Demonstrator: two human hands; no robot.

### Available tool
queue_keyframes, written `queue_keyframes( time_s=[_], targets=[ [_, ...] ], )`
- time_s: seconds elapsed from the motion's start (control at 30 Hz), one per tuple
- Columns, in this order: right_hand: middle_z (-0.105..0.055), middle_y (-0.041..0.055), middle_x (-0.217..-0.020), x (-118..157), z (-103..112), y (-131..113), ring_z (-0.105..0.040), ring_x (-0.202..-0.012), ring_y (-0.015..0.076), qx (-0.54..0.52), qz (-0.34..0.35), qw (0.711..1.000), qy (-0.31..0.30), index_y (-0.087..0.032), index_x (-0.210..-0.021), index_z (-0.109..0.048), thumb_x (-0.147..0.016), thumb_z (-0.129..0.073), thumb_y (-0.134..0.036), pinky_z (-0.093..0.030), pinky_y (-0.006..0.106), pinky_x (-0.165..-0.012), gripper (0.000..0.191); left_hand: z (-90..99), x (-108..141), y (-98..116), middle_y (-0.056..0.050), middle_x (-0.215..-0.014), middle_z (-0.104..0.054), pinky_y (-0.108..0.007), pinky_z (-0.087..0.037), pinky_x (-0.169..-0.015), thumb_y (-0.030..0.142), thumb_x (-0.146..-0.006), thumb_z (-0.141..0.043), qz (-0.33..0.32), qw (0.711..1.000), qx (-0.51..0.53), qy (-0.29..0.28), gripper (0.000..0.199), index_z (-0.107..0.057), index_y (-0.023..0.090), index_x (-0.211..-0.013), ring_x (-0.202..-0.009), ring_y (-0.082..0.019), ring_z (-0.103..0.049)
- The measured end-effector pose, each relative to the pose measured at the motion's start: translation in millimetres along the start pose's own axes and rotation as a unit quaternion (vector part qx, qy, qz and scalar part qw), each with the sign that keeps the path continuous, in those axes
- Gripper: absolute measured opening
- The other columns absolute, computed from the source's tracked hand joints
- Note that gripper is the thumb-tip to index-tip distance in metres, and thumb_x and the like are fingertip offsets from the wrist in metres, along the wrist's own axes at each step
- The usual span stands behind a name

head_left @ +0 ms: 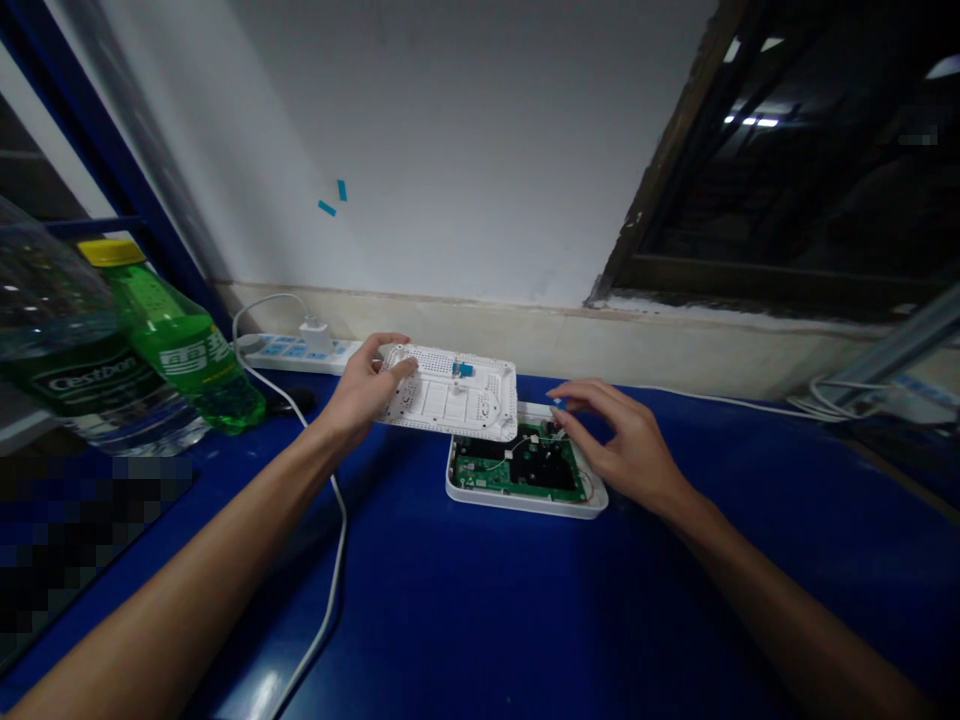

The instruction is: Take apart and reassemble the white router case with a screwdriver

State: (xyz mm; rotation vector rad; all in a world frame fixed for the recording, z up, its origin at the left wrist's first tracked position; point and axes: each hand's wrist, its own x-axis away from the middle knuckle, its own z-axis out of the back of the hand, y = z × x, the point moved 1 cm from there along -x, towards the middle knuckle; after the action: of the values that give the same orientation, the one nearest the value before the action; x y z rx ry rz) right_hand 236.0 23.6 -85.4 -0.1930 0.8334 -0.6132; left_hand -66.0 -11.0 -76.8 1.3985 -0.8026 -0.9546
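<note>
My left hand point(369, 385) grips the left end of a white plastic cover point(450, 398), thumb on top, its ribbed inner side with rows of small holes facing me. A blue strip point(463, 370) is on that inner side. Below the cover, and partly hidden by it, a white device housing point(525, 505) lies on the table with a green circuit board point(487, 480) and thin wires inside. Over the housing's right back corner, my right hand point(615, 435) pinches a small blue piece point(558, 401), which looks like tape, between thumb and index finger.
A white power strip point(341, 355) with a plugged-in charger point(315, 336) lies along the wall. Its white cable point(341, 540) crosses the blue table point(450, 620). A green bottle point(176, 340) and a large water bottle point(82, 350) are at left. Two blue strips point(334, 200) stick to the wall.
</note>
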Motion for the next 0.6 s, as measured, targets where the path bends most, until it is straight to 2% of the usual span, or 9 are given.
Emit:
queue_keyframes(
  time_s=[0.1,0.2,0.3,0.37,0.43,0.6],
  targets=[
    [-0.071,0.0049,-0.097,9.6,10.9,8.2,-0.068,-0.086,0.0212,0.011,-0.032,0.999,-0.011,-0.023,-0.106,-0.065,-0.092,-0.06,-0.026,-0.056,0.038,-0.079,0.015,-4.2,1.2,-1.8,-0.006,-0.08,-0.067,-0.021,-0.046,-0.048,0.022,-0.075,-0.072,0.019,0.999,0.031,-0.005,0.051,-0.056,0.02,-0.123,-0.058,-0.016,-0.063],
    [-0.07,0.0052,-0.098,14.5,21.8,9.0,-0.067,-0.089,0.021,0.026,-0.021,0.999,-0.038,-0.024,-0.105,-0.066,-0.091,-0.062,-0.027,-0.054,0.038,-0.08,0.015,-12.8,7.4,-1.7,-0.007,-0.084,-0.068,-0.022,-0.047,-0.049,0.022,-0.075,-0.071,0.047,0.997,0.062,-0.024,0.053,-0.055,0.022,-0.125,-0.061,-0.017,-0.064],
    [-0.068,0.0037,-0.091,19.4,30.7,4.6,-0.063,-0.082,0.0189,0.025,-0.004,0.995,-0.1,-0.025,-0.101,-0.067,-0.09,-0.062,-0.025,-0.052,0.035,-0.073,0.012,-22.5,15.8,1.2,-0.006,-0.085,-0.067,-0.022,-0.048,-0.05,0.021,-0.076,-0.07,0.069,0.993,0.081,-0.044,0.052,-0.054,0.023,-0.125,-0.061,-0.016,-0.064],
    [-0.065,0.0013,-0.083,25.5,34.5,1.1,-0.06,-0.072,0.0164,0.01,-0.016,0.988,-0.156,-0.025,-0.098,-0.065,-0.089,-0.06,-0.022,-0.049,0.031,-0.064,0.01,-28.3,20.4,3.3,-0.006,-0.085,-0.068,-0.022,-0.048,-0.051,0.021,-0.077,-0.07,0.074,0.992,0.087,-0.06,0.051,-0.054,0.023,-0.125,-0.062,-0.016,-0.064],
    [-0.063,-0.0001,-0.08,33.9,36.9,-2.4,-0.058,-0.069,0.0151,-0.008,-0.029,0.979,-0.201,-0.024,-0.095,-0.062,-0.087,-0.059,-0.018,-0.047,0.029,-0.062,0.011,-33.6,23.2,4.4,-0.006,-0.085,-0.068,-0.022,-0.048,-0.051,0.022,-0.076,-0.07,0.079,0.99,0.09,-0.072,0.051,-0.054,0.023,-0.125,-0.062,-0.015,-0.064],
    [-0.063,0.0003,-0.082,53.6,38.2,-6.1,-0.058,-0.073,0.0151,-0.035,-0.049,0.972,-0.228,-0.023,-0.089,-0.061,-0.085,-0.06,-0.017,-0.047,0.03,-0.066,0.007,-48.3,24.0,3.7,-0.006,-0.088,-0.068,-0.022,-0.048,-0.05,0.024,-0.074,-0.072,0.092,0.988,0.079,-0.096,0.054,-0.055,0.024,-0.125,-0.062,-0.015,-0.064]
  ],
)
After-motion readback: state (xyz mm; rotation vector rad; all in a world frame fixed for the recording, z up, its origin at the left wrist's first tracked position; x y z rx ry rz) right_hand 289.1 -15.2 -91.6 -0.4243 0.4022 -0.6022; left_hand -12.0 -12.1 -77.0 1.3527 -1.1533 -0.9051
